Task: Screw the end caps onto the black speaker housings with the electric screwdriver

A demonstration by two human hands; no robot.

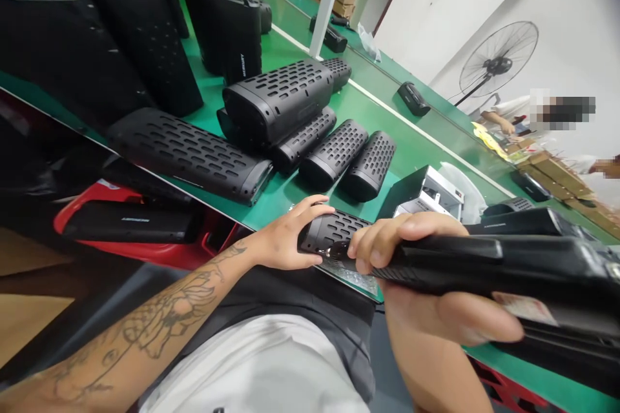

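Observation:
A black housing with a slotted face (336,224) lies at the near edge of the green table. My left hand (285,235) is closed round its left end, thumb on the near side and fingers over the far side. Wrapped in my right hand (416,271) is a black electric screwdriver (450,251), held nearly level, its body reaching toward the right edge of the view. The screwdriver's tip is at the left end of the housing, close to my left thumb; whether it sits in a screw I cannot tell. My right hand and the tool hide the housing's right part.
Several slotted black housings (285,93) lie stacked and side by side beyond my hands. Tall black cases (227,26) stand at the back left. A white-and-black box (426,193) is behind the tool. A red stool (82,206) holds another case. Two people work across the table near a fan (498,64).

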